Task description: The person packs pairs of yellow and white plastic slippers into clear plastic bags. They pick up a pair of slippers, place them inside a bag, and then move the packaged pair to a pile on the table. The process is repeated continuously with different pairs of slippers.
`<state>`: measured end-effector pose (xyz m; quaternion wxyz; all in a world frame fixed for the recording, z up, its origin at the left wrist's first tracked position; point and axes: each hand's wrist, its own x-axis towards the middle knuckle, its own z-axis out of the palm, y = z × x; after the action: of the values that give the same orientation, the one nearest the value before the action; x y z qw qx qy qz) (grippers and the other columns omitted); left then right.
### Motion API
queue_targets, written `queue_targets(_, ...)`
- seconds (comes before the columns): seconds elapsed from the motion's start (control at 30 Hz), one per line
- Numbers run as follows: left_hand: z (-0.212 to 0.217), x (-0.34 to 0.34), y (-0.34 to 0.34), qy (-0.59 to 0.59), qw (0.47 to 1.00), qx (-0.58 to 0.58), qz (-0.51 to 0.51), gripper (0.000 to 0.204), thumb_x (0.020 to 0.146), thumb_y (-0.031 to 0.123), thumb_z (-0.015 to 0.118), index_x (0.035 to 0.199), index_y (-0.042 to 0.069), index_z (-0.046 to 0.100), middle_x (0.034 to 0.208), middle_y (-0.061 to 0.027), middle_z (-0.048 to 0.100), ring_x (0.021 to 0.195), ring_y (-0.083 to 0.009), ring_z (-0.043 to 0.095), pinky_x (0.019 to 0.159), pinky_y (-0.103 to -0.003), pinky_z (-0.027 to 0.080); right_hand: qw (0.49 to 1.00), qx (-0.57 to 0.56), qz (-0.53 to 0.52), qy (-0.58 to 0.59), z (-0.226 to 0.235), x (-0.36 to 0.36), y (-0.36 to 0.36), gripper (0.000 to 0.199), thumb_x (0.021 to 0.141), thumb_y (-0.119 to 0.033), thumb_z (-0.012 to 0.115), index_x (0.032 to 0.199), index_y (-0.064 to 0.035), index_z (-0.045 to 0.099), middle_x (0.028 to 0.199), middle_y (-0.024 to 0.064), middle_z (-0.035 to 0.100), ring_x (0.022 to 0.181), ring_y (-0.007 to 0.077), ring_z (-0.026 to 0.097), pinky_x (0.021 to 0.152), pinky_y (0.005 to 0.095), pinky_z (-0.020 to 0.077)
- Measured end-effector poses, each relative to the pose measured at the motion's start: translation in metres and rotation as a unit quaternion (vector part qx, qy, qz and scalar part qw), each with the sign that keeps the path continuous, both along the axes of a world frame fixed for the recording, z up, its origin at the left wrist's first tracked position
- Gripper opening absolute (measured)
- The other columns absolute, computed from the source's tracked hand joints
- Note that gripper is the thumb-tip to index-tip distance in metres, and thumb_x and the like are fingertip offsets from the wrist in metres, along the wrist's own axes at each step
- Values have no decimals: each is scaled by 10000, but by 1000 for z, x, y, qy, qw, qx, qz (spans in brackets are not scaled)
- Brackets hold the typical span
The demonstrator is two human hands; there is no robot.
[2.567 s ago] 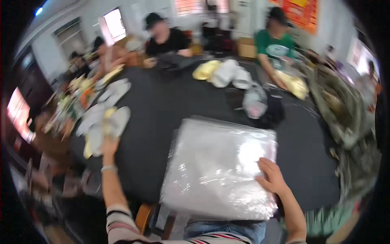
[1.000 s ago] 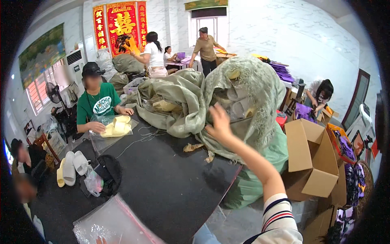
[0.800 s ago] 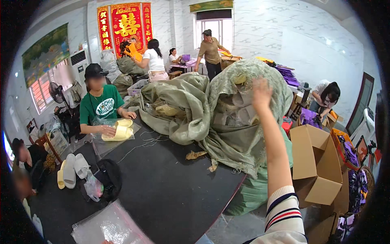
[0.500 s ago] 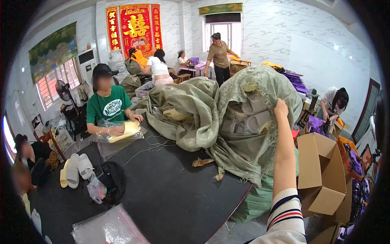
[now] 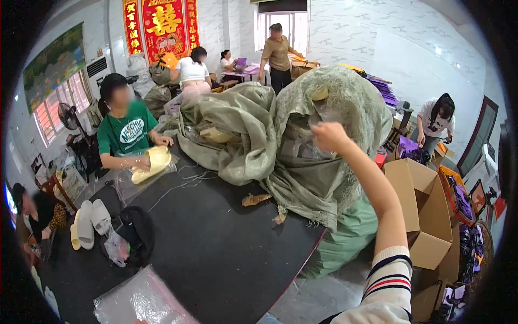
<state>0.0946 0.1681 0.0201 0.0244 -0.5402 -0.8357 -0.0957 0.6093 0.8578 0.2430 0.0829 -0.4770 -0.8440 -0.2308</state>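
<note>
My right hand point(image 5: 331, 137) is stretched out in front of the mouth of a grey-green woven sack point(image 5: 356, 100), its fingers curled. What they hold, if anything, cannot be made out. Grey slippers point(image 5: 298, 148) in clear plastic show inside the sack, partly hidden by its folds and my hand. At the lower edge only a fingertip of my left hand point(image 5: 141, 322) shows, on a stack of clear plastic bags point(image 5: 141, 297) held over the black table point(image 5: 216, 259).
A second sack point(image 5: 237, 156) with pale yellow slippers stands beside the first. Across the table a person in green point(image 5: 127, 129) handles a yellow slipper point(image 5: 157, 157) and clear plastic. Loose slippers point(image 5: 85, 224) and a black bag point(image 5: 137, 232) lie left; an open carton point(image 5: 402, 189) stands right.
My right hand has let go of the sack's right edge and moved left to its opening. The view has shifted; the plastic bags stay at the lower edge.
</note>
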Motion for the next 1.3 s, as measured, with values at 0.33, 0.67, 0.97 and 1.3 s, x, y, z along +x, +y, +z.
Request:
queue_targets(0.33, 7, 2, 1, 0, 999, -24, 40, 523, 974, 264, 454, 1420, 0, 394, 1449, -245, 368, 1346, -431, 303, 1127, -545, 167, 925, -76, -354, 114, -74, -33, 45, 1172, 684, -470, 806, 1538, -307, 20, 1597, 156, -48, 1443, 434, 90, 1037, 667, 316)
queue_targets(0.67, 6, 2, -1, -8, 998, -25, 52, 573, 951, 336, 463, 1438, 44, 385, 1458, -232, 373, 1376, -412, 295, 1144, -561, 150, 942, 21, -334, -31, -90, -24, 81, 501, 892, -127, 604, 1362, -218, 455, 1455, 156, 317, 1273, 379, 415, 866, 435, 546)
queue_targets(0.97, 14, 6, 6, 1, 999, -15, 46, 564, 928, 336, 482, 1402, 36, 431, 1436, -224, 406, 1347, -401, 343, 1139, -552, 178, 981, -41, -191, -12, -95, -27, 53, 425, 791, -86, 687, 1206, -102, 598, 1171, 111, 598, 1107, 335, 571, 834, 396, 568)
queue_targets(1.3, 14, 8, -2, 9, 998, -29, 58, 592, 914, 341, 480, 1417, 35, 416, 1474, -187, 383, 1367, -393, 321, 1138, -542, 189, 996, -71, 22, 45, -68, -106, -74, 243, 771, -57, 594, 997, -132, 642, 1039, 105, 619, 974, 354, 609, 799, 446, 521)
